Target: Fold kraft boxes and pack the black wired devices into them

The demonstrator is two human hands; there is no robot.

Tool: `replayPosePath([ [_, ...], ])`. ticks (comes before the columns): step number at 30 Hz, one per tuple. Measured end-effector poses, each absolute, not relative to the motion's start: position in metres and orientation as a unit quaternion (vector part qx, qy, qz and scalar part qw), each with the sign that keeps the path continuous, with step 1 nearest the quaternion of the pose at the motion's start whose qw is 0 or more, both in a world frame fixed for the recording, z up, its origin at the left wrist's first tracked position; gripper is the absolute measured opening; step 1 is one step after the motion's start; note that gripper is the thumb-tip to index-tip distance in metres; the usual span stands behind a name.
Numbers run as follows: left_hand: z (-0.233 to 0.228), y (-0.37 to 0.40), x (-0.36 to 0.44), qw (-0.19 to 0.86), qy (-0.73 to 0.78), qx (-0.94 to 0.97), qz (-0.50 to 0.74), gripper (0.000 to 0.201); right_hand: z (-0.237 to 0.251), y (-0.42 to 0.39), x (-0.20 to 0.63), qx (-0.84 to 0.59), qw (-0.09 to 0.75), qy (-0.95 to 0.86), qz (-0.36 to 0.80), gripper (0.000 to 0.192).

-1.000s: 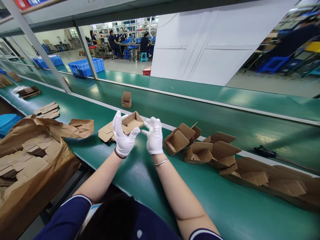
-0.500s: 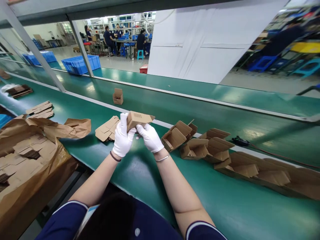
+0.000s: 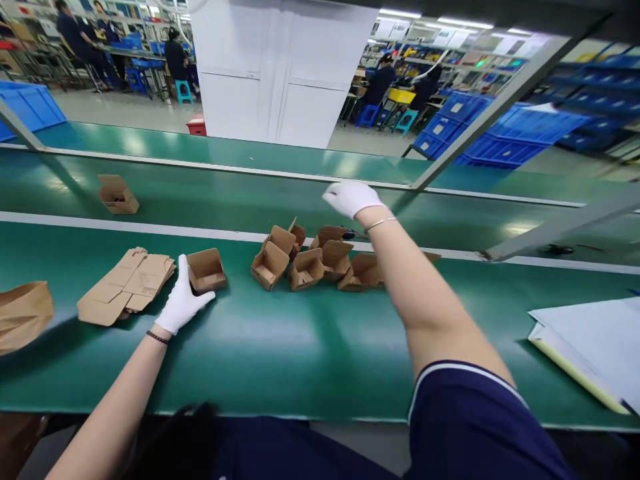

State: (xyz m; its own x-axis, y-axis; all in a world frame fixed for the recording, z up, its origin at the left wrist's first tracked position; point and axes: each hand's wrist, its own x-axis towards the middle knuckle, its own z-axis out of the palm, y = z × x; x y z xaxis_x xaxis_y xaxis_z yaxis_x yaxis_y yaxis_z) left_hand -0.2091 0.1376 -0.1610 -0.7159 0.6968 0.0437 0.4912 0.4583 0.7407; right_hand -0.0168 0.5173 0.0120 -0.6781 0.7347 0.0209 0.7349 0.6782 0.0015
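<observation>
My left hand [image 3: 181, 303], in a white glove, is open, its thumb spread away from its fingers. It rests against the left and near side of a small open cardboard box [image 3: 207, 272] standing on the green belt. My right hand [image 3: 353, 199], also gloved, is raised beyond the row of boxes with its fingers curled in. Whatever it may hold is hidden. Flat cardboard blanks [image 3: 125, 283] lie stacked left of my left hand. Several open cardboard boxes [image 3: 306, 268] are grouped below my right hand, partly covered by my right forearm.
One open box [image 3: 118, 195] stands on the farther belt at left. Brown wrapping paper [image 3: 25, 317] lies at the left edge, and papers [image 3: 590, 343] at right. A slanted metal post [image 3: 500, 107] rises beyond my right arm. People sit and stand in the background.
The box that was between both hands now stands on the belt by my left hand. My right hand has let go and moved right and farther out. The view has turned right.
</observation>
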Motion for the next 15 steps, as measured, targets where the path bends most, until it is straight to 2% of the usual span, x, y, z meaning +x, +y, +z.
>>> replayPosePath([
  [1,-0.160,0.134,-0.207,0.124,0.840,0.357,0.390,0.128,0.002,0.550,-0.007,-0.427,-0.051,-0.903,0.002,0.036],
  [4,-0.151,0.119,-0.196,0.072,0.821,0.370,0.428,0.129,-0.037,0.606,0.020,-0.419,-0.121,-0.900,0.024,0.039],
  [7,-0.137,0.100,-0.186,0.031,0.812,0.370,0.450,0.125,-0.072,0.618,0.031,-0.388,-0.165,-0.906,0.040,0.027],
  [9,-0.127,0.091,-0.181,0.015,0.814,0.359,0.456,0.120,-0.087,0.619,0.028,-0.366,-0.188,-0.910,0.046,0.028],
  [13,-0.106,0.084,-0.175,0.007,0.829,0.298,0.474,0.100,-0.090,0.626,0.015,-0.344,-0.182,-0.920,0.034,0.027],
  [15,-0.099,0.086,-0.173,0.017,0.832,0.282,0.478,0.090,-0.076,0.628,0.010,-0.359,-0.136,-0.923,0.009,0.034],
])
